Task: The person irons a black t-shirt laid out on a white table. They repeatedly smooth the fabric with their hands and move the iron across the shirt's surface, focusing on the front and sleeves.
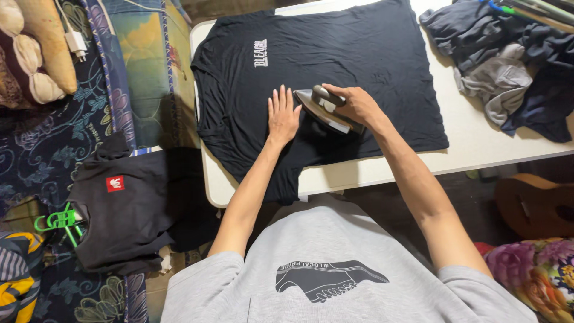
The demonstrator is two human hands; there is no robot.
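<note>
— Where is the iron (323,109)?

— It sits on the black T-shirt (335,57), which lies flat on the white table (478,143). The right hand (357,105) is wrapped tight around the iron's dark handle.

— And the left hand (283,113)?

— It lies flat on the shirt, fingers spread, just beside the iron's tip.

— Is the iron heavy?

— It looks hard and heavy, and likely hot below. The handle on top is the safe place to hold. The shirt looks soft and floppy, so it can bunch up.

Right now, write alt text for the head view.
A person's right hand grips an iron on a black T-shirt spread over a white table, the left hand pressing flat beside it. Crumpled clothes lie at the table's right.
</note>
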